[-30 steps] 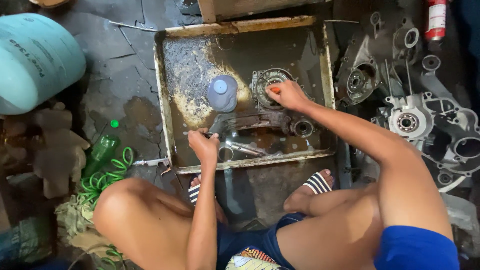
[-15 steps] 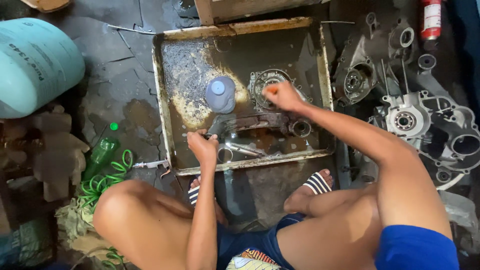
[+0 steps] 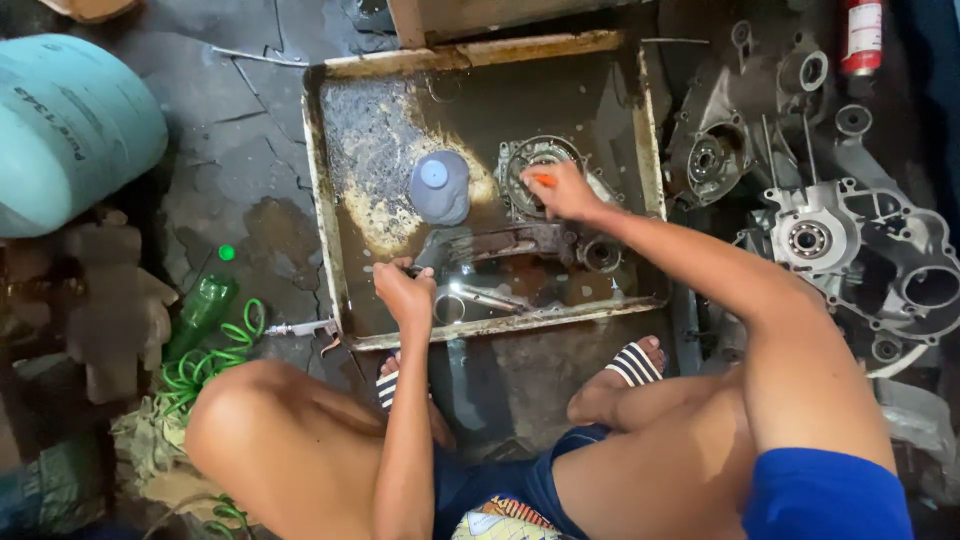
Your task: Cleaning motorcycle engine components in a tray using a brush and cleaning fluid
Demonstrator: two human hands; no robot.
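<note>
I squat over a rusty metal wash tray [image 3: 330, 220] filled with dark liquid. My right hand [image 3: 565, 190] is closed on a small orange-handled brush, pressing it on a round engine cover [image 3: 525, 160] lying in the tray. My left hand [image 3: 403, 292] grips the near end of a long greasy engine part [image 3: 520, 245] at the tray's front. A pale blue plastic bottle [image 3: 438, 186] stands upright in the tray between both hands.
Grey engine casings [image 3: 830, 240] lie on the floor to the right, with a red canister [image 3: 860, 35] behind them. A large teal cylinder [image 3: 70, 130], a green bottle [image 3: 200, 310] and a coiled green hose [image 3: 215, 360] sit at left. My sandalled feet [image 3: 625, 365] rest before the tray.
My right hand has shifted slightly over the round cover with the brush. The left hand stays on the long part.
</note>
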